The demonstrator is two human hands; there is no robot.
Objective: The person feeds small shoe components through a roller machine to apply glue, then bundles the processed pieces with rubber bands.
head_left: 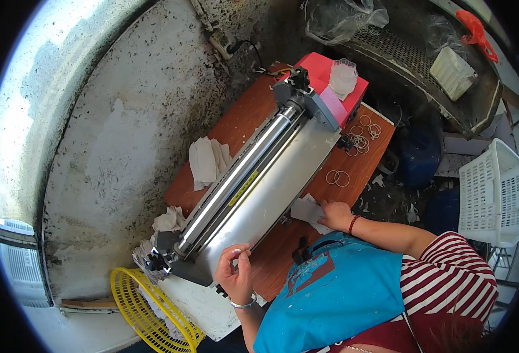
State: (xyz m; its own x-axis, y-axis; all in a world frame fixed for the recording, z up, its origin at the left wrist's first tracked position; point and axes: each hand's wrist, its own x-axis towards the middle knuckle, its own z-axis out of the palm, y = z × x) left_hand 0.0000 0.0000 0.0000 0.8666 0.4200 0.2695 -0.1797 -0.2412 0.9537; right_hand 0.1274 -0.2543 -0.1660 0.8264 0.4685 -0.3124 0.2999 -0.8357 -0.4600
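A long metal roller machine (259, 194) with a smooth steel feed plate lies diagonally on a brown wooden table. By the near front edge of its plate, my left hand (235, 276) is raised with curled fingers and the thumb near the fingertips. A small whitish spot shows at those fingertips, too small to name. My right hand (336, 216) is closed at the edge of some thin white sheets (308, 210), which lie on the table beside the plate. The fingers' undersides are hidden. Several pale rings (338, 178) lie on the tabletop just beyond this hand.
White folded sheets (208, 163) lie behind the rollers. A yellow basket (121, 294) holding white pieces stands at the lower left. On a red box (315, 67) sits a clear plastic cup (343, 79). To the right are a white crate (489, 197) and a blue drum (418, 159).
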